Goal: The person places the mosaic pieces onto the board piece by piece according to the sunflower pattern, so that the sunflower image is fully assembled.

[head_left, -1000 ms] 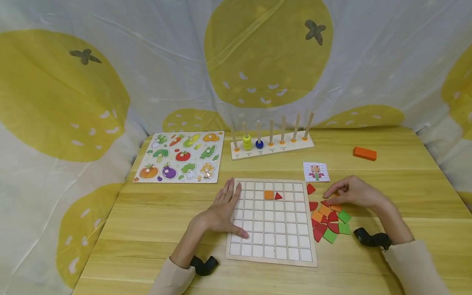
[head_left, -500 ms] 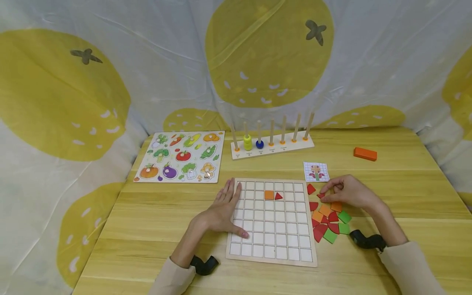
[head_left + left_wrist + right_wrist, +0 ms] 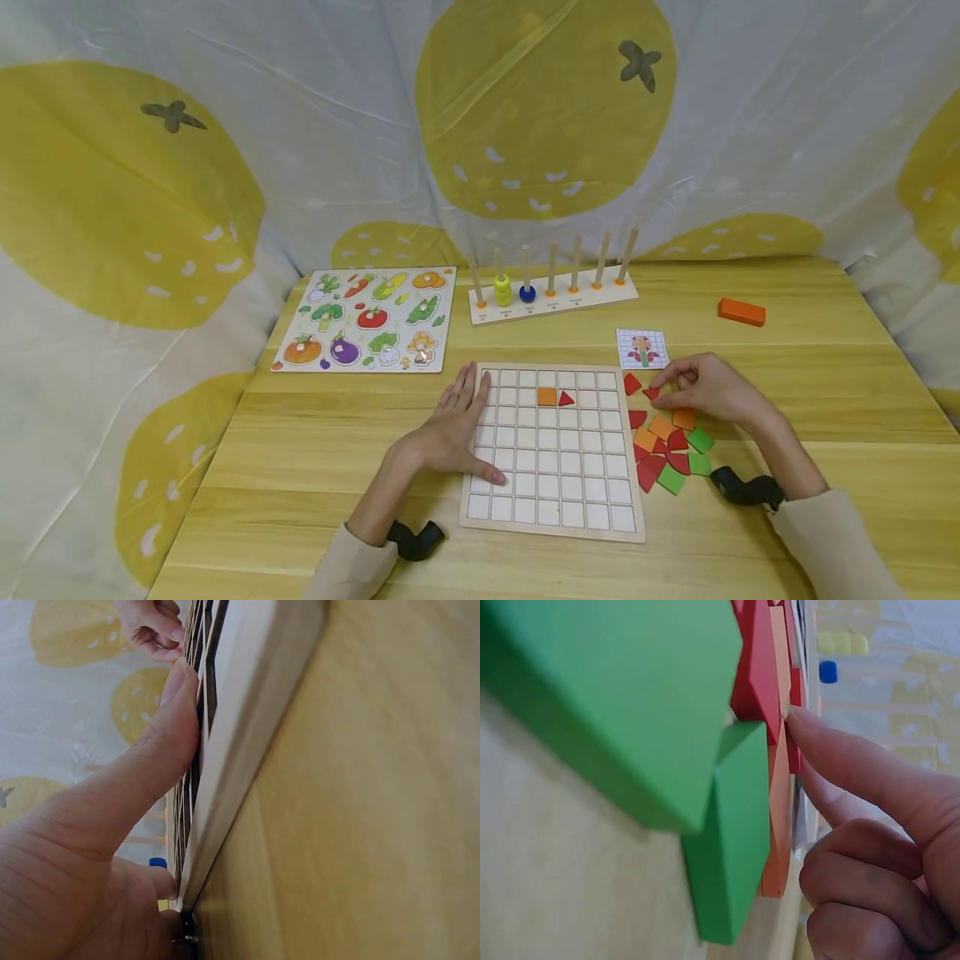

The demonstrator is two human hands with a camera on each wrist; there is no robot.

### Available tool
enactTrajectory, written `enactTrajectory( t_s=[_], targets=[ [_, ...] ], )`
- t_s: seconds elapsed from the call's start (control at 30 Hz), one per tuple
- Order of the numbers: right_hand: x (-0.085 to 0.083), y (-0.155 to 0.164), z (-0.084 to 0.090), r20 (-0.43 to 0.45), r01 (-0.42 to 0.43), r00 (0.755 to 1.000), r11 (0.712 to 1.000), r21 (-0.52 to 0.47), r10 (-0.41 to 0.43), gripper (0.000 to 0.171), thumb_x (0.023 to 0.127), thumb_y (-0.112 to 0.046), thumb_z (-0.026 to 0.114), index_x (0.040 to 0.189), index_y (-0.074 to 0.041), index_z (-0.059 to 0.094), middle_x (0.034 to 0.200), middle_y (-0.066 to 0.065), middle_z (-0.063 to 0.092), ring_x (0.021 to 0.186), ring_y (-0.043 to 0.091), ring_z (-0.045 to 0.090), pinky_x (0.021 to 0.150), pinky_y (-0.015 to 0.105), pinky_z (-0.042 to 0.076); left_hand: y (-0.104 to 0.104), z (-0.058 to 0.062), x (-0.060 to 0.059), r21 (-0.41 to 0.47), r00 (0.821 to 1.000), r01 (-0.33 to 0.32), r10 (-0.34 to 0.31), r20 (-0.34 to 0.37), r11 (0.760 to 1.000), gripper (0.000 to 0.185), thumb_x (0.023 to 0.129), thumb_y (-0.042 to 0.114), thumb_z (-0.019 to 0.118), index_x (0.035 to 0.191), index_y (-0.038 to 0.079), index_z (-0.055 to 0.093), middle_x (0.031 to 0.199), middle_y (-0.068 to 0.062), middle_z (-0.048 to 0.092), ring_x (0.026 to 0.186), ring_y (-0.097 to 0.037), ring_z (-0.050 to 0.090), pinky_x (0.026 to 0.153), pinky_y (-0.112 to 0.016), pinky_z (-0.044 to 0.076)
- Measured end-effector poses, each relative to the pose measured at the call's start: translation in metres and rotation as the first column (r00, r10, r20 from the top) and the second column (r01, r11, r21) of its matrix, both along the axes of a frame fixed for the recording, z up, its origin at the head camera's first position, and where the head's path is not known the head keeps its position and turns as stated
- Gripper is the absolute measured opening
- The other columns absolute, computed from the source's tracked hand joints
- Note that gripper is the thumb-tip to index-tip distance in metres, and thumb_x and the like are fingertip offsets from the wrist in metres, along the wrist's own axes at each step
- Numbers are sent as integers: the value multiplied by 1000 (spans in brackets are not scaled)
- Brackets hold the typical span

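Note:
My left hand point(image 3: 448, 435) rests on the left side of a wooden grid board point(image 3: 477, 521), fingers spread along its edge; in the left wrist view the thumb point(image 3: 154, 754) lies over the frame. An orange square point(image 3: 547, 396) and a red triangle point(image 3: 566, 399) sit side by side in the board's second row. To the right of the board, my right hand point(image 3: 716, 390) pinches another small red triangular tile point(image 3: 650, 394) between thumb and index finger, the other fingers curled. Below it lies a pile of red, orange and green tiles, including a green square point(image 3: 700, 464).
A card with a flower pattern point(image 3: 642, 349) lies beyond the board's right corner. Behind the board stands a peg counting stand point(image 3: 603, 295) with yellow and blue rings. A vegetable puzzle board point(image 3: 401, 329) is at back left, an orange block point(image 3: 742, 312) at back right.
My right hand has moved a little left and away from the pile, taking the red triangle with it toward the board's right edge. My left hand stays where it was.

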State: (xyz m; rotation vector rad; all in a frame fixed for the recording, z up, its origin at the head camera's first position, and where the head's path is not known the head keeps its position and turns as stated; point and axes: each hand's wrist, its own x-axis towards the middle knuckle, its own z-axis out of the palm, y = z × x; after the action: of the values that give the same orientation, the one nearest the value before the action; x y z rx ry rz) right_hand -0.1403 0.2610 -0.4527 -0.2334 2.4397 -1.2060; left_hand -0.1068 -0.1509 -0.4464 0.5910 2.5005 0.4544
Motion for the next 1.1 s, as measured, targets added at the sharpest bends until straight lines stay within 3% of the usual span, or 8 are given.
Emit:
enactTrajectory(
  t_s=[0.43,0.73,1.1],
  targets=[
    [-1,0,-1,-24,-21,1000,999,-24,20,27,83,-17,87,102,-1,74,63,-5,32,55,6,31,50,26,27,-1,-2,0,15,1000,-6,6,1,1000,148,70,63,89,166,9,-9,170,-15,-28,160,-30,-23,133,-49,-1],
    [-2,-6,10,-94,-1,996,999,34,4,24,88,-23,84,104,-6,78,63,-5,33,56,7,30,51,28,28,-1,1,0,21,1000,1,-1,-6,1000,148,70,63,88,166,8,-10,169,-16,-29,160,-31,-23,133,-49,-2],
    [-8,-77,21,-83,-81,994,994,-73,75,16,86,-19,85,102,-15,81,63,-4,30,59,11,30,54,27,29,-1,0,1,19,1000,7,-6,-9,1000,148,70,64,88,166,8,-9,169,-17,-29,160,-33,-22,133,-49,-1]
  ],
)
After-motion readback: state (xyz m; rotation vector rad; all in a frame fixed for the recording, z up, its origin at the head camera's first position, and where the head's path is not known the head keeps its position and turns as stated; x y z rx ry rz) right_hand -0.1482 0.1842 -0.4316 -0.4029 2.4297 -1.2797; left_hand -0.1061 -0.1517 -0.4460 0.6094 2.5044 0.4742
